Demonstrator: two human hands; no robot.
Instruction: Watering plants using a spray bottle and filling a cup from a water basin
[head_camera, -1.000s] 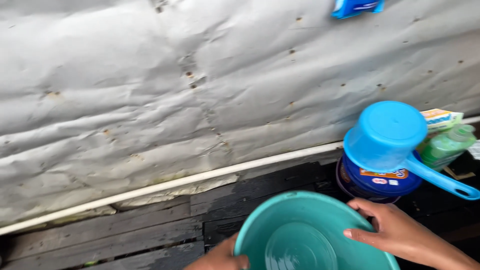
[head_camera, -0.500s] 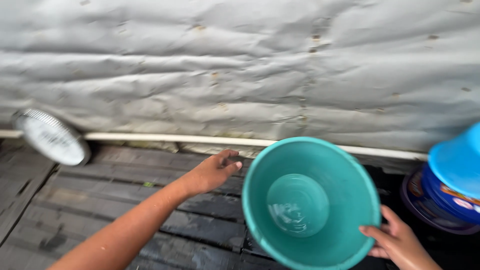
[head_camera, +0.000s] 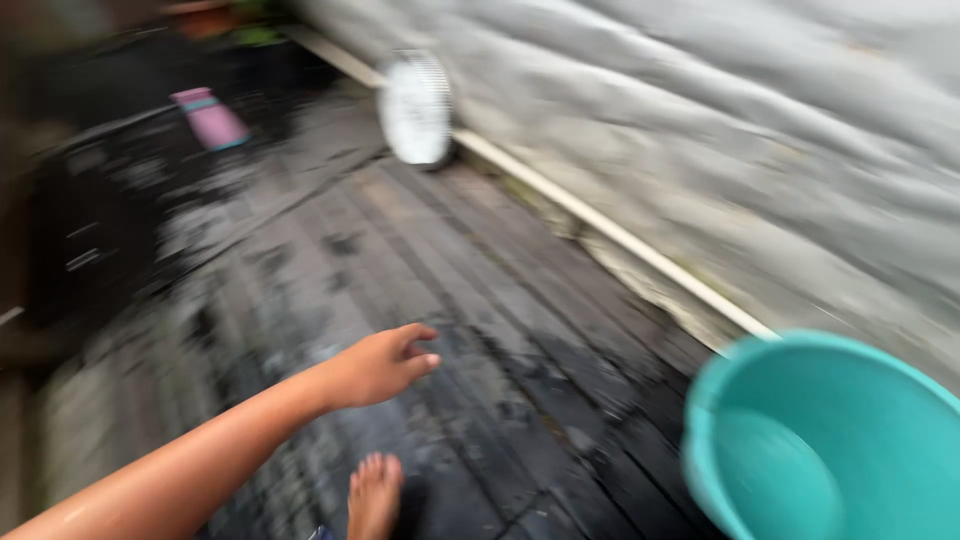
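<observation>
Compared with half a second ago, we see the view swung leftward along the wet plank floor (head_camera: 480, 330): the teal basin (head_camera: 830, 440), which then sat near the middle of the view, now lies at the lower right edge, and the blue containers beside it have gone out of view. The left hand (head_camera: 375, 368) has left the basin's rim and now reaches out over the planks, well to the left of the basin, fingers loosely spread and holding nothing. We cannot see the right hand; half a second ago it gripped the basin's near rim, and whether it does so now cannot be told. A little water shows inside the basin. Far beyond the basin, a round white disc (head_camera: 416, 108) leans against the grey sheet wall (head_camera: 760, 140); a pink cup (head_camera: 212, 118) lies farther left. A bare foot (head_camera: 374, 495) shows below the left hand.
</observation>
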